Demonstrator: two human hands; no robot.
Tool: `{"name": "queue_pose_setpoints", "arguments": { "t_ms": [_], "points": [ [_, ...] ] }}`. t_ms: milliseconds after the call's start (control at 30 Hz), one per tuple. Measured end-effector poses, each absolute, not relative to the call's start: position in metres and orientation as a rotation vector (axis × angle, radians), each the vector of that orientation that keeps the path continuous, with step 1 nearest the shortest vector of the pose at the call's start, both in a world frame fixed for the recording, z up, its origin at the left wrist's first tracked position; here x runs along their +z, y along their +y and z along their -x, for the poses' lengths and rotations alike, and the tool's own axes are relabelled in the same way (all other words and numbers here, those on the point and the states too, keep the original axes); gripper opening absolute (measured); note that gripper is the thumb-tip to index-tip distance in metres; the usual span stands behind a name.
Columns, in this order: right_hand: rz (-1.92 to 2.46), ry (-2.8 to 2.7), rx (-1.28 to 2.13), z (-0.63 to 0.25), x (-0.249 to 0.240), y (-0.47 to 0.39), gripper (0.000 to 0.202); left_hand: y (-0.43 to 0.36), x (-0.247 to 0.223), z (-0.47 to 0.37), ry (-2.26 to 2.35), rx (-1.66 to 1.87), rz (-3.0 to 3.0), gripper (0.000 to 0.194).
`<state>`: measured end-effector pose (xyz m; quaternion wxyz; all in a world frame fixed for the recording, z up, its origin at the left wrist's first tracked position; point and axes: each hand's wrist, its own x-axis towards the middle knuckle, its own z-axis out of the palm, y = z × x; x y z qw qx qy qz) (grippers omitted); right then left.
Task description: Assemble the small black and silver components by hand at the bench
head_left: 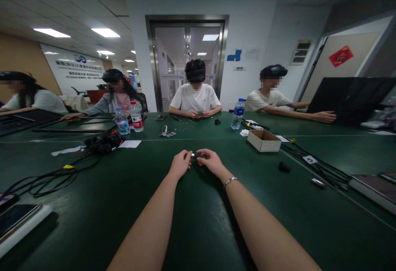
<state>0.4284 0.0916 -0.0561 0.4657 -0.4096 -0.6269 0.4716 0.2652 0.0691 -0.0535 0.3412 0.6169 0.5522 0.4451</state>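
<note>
The small stick [196,155], dark w/ a silver end, sits btwn the person's two hands, just over the table [198,217]. Its long axis runs approx. L–R, across the line of the forearms. The silver end points to the L hand [180,165]; the dark part runs into the R hand [213,162]. Neither hand is nearer: both are at it, one per end. L fingertips look pinched on the silver end, R thumb & fingers grasp the dark end. Fingers cover much of it, so exact shape is prob. beyond telling from here.

Count: 1 stick in hand; 1 bracelet [230,182], R wrist; 1 open box [262,144], beyond the R hand & off to the R; 1 small black piece [284,167] & 1 silver piece [318,183], both R of the R hand, apart from each other. Bottles, 3 total: a red-cap bottle [136,117] & a blue-cap bottle [122,121] side by side on the L, plus 1 water bottle [237,116] nr the box. 4 other people [195,97] w/ headsets sit around the far side.
</note>
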Motion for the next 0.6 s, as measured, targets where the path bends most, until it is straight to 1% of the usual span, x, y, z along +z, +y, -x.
{"name": "queue_pose_setpoints", "arguments": {
  "t_ms": [67, 167, 233, 333, 433, 533, 600],
  "points": [
    [1.006, -1.548, 1.146, -0.4286, -0.0559, 0.0906, 0.03, 0.067, -0.0508, -0.2651, 1.462, 1.138, -1.606, 0.04],
    [1.012, -1.556, 1.141, -0.429, -0.0562, 0.0903, 0.031, 0.0655, -0.0487, -0.2649, 1.481, 1.107, -1.608, 0.046],
    [1.009, -1.549, 1.152, -0.4293, -0.0563, 0.0905, 0.032, 0.0661, -0.0491, -0.265, 1.459, 1.12, -1.588, 0.042],
    [1.004, -1.494, 1.168, -0.4296, -0.056, 0.0904, 0.03, 0.068, -0.0515, -0.2651, 1.352, 1.206, -1.522, 0.031],
    [0.996, -1.455, 1.18, -0.4296, -0.0556, 0.09, 0.03, 0.0698, -0.0542, -0.2647, 1.271, 1.249, -1.516, 0.034],
    [0.989, -1.45, 1.189, -0.4295, -0.0556, 0.0899, 0.03, 0.0715, -0.0567, -0.2638, 1.253, 1.233, -1.55, 0.024],
    [0.998, -1.453, 1.185, -0.4294, -0.0559, 0.0901, 0.03, 0.0724, -0.0577, -0.2635, 1.258, 1.225, -1.552, 0.022]
  ]
}}
